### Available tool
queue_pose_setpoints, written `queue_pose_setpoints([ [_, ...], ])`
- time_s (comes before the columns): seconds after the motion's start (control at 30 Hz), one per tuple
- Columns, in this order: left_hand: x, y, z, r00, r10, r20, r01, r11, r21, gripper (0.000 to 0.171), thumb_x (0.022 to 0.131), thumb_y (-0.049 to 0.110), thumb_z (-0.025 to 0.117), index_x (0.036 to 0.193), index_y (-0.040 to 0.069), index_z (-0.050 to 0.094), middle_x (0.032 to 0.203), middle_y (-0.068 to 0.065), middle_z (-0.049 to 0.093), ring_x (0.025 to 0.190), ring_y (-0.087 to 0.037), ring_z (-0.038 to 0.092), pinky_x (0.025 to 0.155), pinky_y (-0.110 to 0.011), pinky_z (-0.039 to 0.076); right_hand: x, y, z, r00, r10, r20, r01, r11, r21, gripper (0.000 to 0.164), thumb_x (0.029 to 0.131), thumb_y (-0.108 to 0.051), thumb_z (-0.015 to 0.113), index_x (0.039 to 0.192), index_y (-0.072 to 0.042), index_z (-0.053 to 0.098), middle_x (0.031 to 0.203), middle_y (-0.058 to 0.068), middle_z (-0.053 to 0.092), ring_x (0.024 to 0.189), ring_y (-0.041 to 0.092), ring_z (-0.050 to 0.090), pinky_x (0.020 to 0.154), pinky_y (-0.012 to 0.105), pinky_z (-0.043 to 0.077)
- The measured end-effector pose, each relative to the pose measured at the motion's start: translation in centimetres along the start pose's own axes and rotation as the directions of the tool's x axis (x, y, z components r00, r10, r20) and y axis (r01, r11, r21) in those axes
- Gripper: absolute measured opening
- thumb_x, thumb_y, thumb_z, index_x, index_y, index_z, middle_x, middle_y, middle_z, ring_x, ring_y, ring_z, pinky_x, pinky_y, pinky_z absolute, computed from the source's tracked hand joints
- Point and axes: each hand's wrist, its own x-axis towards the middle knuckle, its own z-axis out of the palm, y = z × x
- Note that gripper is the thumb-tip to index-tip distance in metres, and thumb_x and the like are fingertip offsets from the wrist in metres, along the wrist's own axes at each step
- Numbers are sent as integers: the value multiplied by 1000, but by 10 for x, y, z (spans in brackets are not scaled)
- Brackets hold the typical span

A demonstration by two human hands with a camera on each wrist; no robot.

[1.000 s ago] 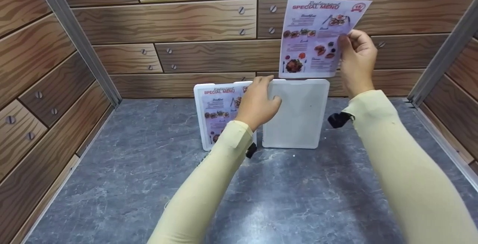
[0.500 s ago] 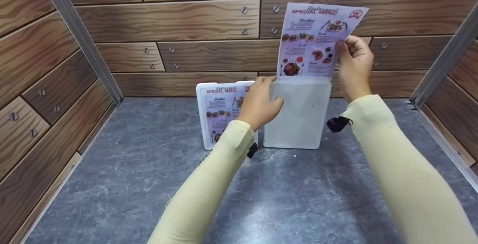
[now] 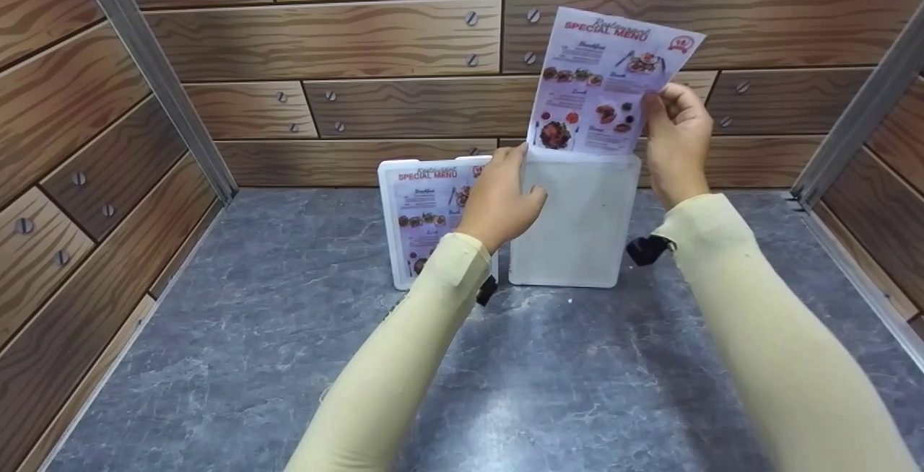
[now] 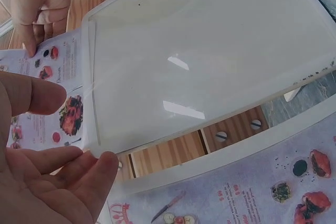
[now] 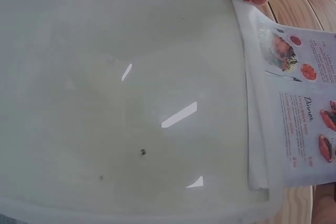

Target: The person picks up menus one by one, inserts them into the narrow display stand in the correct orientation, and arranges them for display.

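My right hand (image 3: 677, 138) pinches the right edge of a printed menu sheet (image 3: 588, 93) between thumb and fingers. The sheet tilts right above a white-rimmed sign holder (image 3: 570, 230), its lower edge at the holder's top. In the right wrist view, a narrow pale strip (image 5: 256, 129) shows just inside the top rim. My left hand (image 3: 500, 201) reaches the holder's upper left corner; the left wrist view shows its fingertips (image 4: 109, 163) touching that corner, thumb apart. A second holder (image 3: 385, 223), with a matching menu (image 3: 426, 205) inside, stands left, partly hidden by my left arm.
Both holders stand upright on a grey marbled table (image 3: 274, 356). Wood-patterned panels (image 3: 325, 39) close off the back and both sides, with metal corner posts (image 3: 155, 75) between them. A small black device (image 3: 648, 250) sits at my right wrist.
The menu sheet has come down to the holder's top edge and tilted further right, my right hand lowering and shifting slightly left with it. My left hand stays at the corner.
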Motion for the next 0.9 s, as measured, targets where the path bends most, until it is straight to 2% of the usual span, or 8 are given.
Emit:
queue_pose_setpoints([
  [0.17,-1,-1,-1,1000,1,4,-1,1000,-1,65,97,18,63,157,4,42,151,-11,50,136,-23,52,114,-35,42,0,2,-9,999,54,-4,-54,998,20,6,101,-5,65,99,-4,70,89,7,66,81,17,61,71,26,54],
  [0.33,0,-1,-2,1000,7,20,-7,1000,-14,64,98,18,63,157,6,41,152,-11,49,135,-23,53,113,-36,43,3,1,-15,998,62,-17,-61,998,29,6,100,-5,66,101,-1,69,90,7,66,83,17,60,72,26,53],
  [0.43,1,0,-2,1000,12,29,-11,1000,-19,65,98,19,62,158,6,39,153,-11,49,132,-21,54,112,-36,44,2,0,-16,998,67,14,-68,997,23,6,100,-5,66,102,-1,69,90,7,67,83,17,62,73,26,54],
  [0.57,1,-2,-2,1000,16,24,-15,1000,-25,65,98,17,60,158,6,39,154,-11,48,119,-18,56,107,-34,46,-1,1,-14,995,84,61,-82,996,-38,5,101,-7,66,101,-4,70,90,6,67,82,17,63,72,25,54],
  [0.67,2,-2,-2,1000,20,-9,-20,999,-38,62,98,15,60,157,6,41,153,-10,50,121,-18,56,109,-33,45,-2,2,-14,993,96,70,-90,993,-82,6,101,-9,67,102,-5,70,91,5,67,83,17,62,73,25,53],
  [0.8,10,0,-5,995,21,-101,-29,996,-79,54,103,14,59,155,9,45,147,-6,57,130,-18,56,112,-29,43,-2,1,-13,990,110,83,-101,989,-111,5,101,-8,66,101,-6,71,89,2,69,82,14,63,74,24,52],
  [0.9,18,4,-9,986,16,-165,-36,992,-124,49,106,18,59,153,11,47,139,-3,62,126,-15,59,108,-26,45,-2,-3,-14,988,115,103,-104,988,-111,5,101,-7,66,100,-6,71,88,1,70,81,14,65,77,25,53],
])
